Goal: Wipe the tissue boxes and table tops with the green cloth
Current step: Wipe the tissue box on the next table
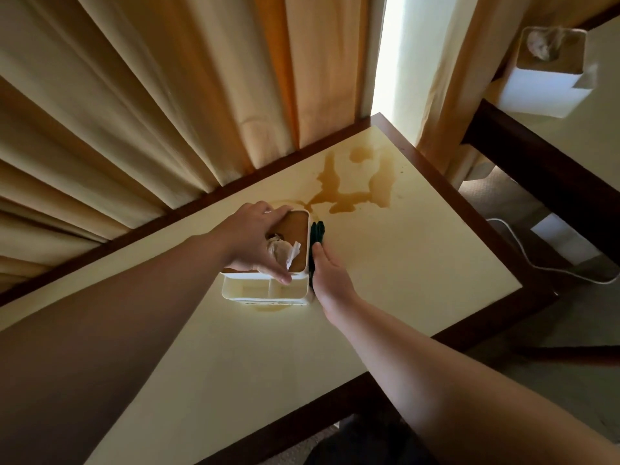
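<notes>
Near the table's (385, 297) far edge, a person's left hand (255, 243) grips the tissue box (295, 243) from above, while the flat, straight-fingered right hand (330, 273) presses the green cloth (317, 231) against its right side. A brown spill (349, 193) spreads toward the far corner.

no readable text, label or number anywhere

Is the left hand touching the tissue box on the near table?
Touching. In the head view the left hand grips the tissue box from above, its fingers curled over the far edge.
</notes>
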A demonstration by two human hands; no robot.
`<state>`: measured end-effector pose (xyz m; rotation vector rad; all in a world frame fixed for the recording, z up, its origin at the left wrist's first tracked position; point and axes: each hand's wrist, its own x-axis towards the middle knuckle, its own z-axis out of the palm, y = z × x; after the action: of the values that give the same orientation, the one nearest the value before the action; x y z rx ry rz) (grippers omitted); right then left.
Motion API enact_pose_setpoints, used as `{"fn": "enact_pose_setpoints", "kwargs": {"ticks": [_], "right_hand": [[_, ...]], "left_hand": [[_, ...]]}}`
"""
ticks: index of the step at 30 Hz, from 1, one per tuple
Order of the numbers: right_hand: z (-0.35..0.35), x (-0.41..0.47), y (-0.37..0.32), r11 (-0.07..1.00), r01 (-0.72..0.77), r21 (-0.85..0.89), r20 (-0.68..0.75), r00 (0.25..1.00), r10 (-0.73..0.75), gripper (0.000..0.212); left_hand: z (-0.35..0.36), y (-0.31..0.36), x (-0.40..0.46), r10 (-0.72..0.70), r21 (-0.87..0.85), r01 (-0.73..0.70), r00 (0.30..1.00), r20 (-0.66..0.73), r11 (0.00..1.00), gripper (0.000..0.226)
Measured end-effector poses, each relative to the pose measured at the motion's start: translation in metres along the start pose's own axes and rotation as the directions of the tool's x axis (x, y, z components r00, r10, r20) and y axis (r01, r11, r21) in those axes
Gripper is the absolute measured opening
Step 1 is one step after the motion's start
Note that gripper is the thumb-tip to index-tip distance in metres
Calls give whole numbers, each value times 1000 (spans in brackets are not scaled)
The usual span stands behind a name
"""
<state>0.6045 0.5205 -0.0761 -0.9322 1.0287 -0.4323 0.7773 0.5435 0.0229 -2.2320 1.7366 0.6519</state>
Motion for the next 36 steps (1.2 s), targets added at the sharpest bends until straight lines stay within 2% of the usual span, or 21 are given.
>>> {"fn": "enact_pose_setpoints", "kwargs": {"ticks": [5,9,13,17,20,23,26,32,36], "right_hand": [[-6,-32,27,1000,12,-8,81,997,-11,45],[-11,-36,9,997,58,48,155,986,-65,43],[-5,-12,-21,995,78,61,105,991,-84,39],[-2,5,-37,998,11,60,37,999,-14,41],[-2,6,-26,1000,-15,-10,27,1000,15,43],[-5,-3,-6,998,20,-67,51,999,-16,45],[-9,-21,11,996,38,-78,62,998,-34,39],[0,-37,9,997,82,11,74,994,-82,43],[5,-11,-25,994,67,85,7,998,-68,35]], "left_hand": [[3,4,-1,-15,-6,15,1000,-25,1000,149],[6,3,-2,-27,-31,26,999,-32,999,150],[9,1,-2,-19,-67,16,999,-48,998,148],[8,1,-3,-19,-96,15,999,-46,995,147],[8,0,-2,-20,-96,17,999,-40,995,147],[10,-2,-2,-25,-97,21,999,-42,995,150],[11,-2,-2,-17,-103,12,999,-51,995,151],[10,-2,-3,8,-97,-14,998,-61,995,150],[9,-2,-3,10,-97,-15,998,-54,995,149]]}}
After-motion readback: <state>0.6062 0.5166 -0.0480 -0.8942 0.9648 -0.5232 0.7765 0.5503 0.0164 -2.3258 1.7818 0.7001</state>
